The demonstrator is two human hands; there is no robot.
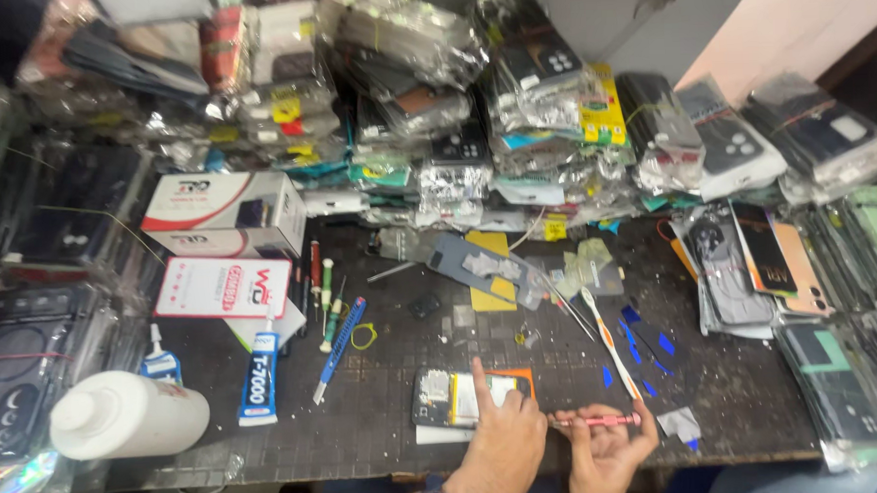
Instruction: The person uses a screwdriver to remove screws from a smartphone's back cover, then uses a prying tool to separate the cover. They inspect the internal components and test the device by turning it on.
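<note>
Repair work on an opened phone looks to be the step in hand, judged from the single head view: the handset lies back-off on the dark gridded mat near the front edge of the bench, just in front of the person. Its long axis runs left to right across the picture, roughly parallel to the bench's front edge, with the darker circuit-board end pointing left and the pale battery end pointing right, partly under the hand.

The left hand rests on the phone, forefinger stretched out and pressing on the battery area, the other fingers loosely curled; it steadies the handset and grips nothing. The right hand is closed round a slim pink-handled screwdriver, held nearly level, its tip pointing left toward the phone's right end and close to it.

My reading is that a screw or connector at that end is being addressed; any next move would call for a steady hold-down from the left hand and a fine, well-aimed placing of the tip, since the parts are too small to make out here.

Further back on the mat lie a blue-handled tool, a glue tube, a white bottle and stacks of bagged phone covers.
</note>
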